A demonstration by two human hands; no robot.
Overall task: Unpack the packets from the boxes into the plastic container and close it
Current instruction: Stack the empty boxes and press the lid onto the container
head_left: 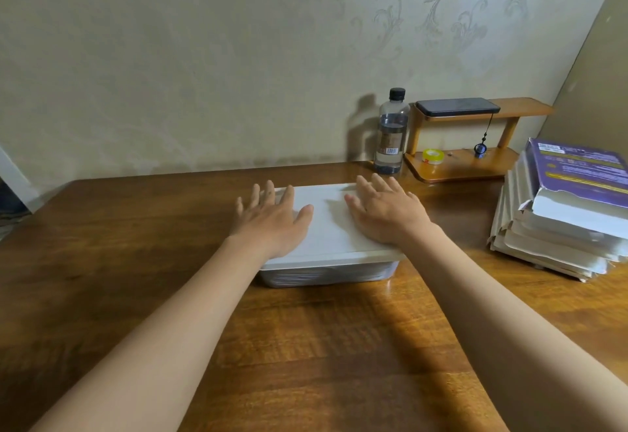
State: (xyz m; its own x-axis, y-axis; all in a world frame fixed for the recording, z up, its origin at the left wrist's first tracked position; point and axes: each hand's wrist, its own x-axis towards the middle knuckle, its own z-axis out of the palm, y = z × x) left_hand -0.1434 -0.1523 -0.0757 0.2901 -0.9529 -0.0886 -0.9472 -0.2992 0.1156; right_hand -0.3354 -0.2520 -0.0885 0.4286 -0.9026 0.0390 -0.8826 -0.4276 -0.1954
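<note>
A translucent plastic container (pixel 326 273) sits in the middle of the wooden table (pixel 136 261), with a flat white lid (pixel 328 224) lying on top of it. Pale packets show faintly through its front wall. My left hand (pixel 272 217) lies flat on the lid's left side, fingers straight and spread. My right hand (pixel 387 209) lies flat on the lid's right side in the same way. A stack of flattened, torn boxes (pixel 557 227) with a purple top face lies at the right edge of the table.
A clear water bottle (pixel 390 132) with a black cap stands behind the container. Beside it a small wooden shelf (pixel 465 163) carries a dark phone (pixel 457 107), a roll of tape (pixel 433 156) and a hanging charm. The wall runs along the table's far edge.
</note>
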